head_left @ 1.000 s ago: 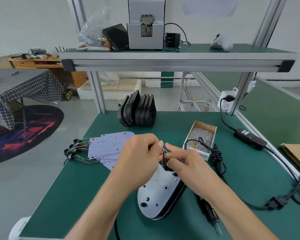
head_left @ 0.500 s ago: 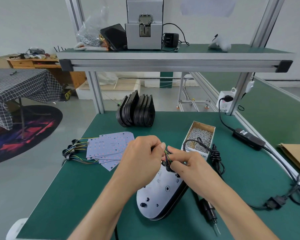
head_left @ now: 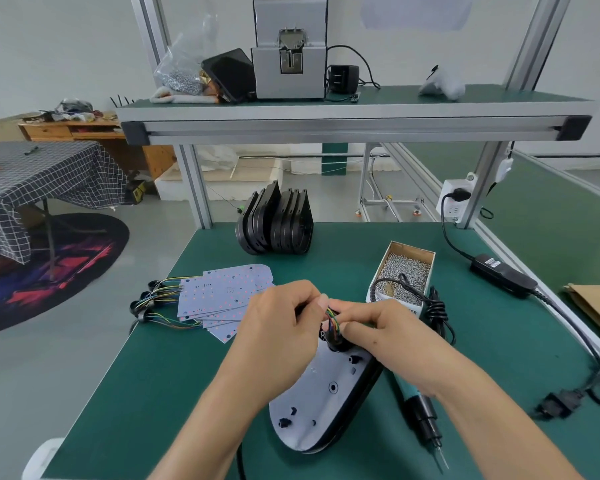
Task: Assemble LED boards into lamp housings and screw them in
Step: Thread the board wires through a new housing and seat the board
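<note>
While both hands are meeting over the far end of the lamp housing [head_left: 326, 396], the left hand [head_left: 278, 317] and the right hand [head_left: 371, 327] are each pinching the coloured wire bundle [head_left: 332, 318] that is rising from a black grommet [head_left: 335, 341] at the housing's far end. The housing is lying on the green workbench [head_left: 174, 375] with its grey LED board facing up, and its long axis is running from the near edge away toward the fingertips, tilted slightly rightward. Both hands are sitting equally close to the wires. Judging by this, the wires are being threaded or seated before any screwing. The electric screwdriver [head_left: 420, 417] is lying just right of the housing, nearer the right hand, with the screw box [head_left: 404, 271] beyond it.
</note>
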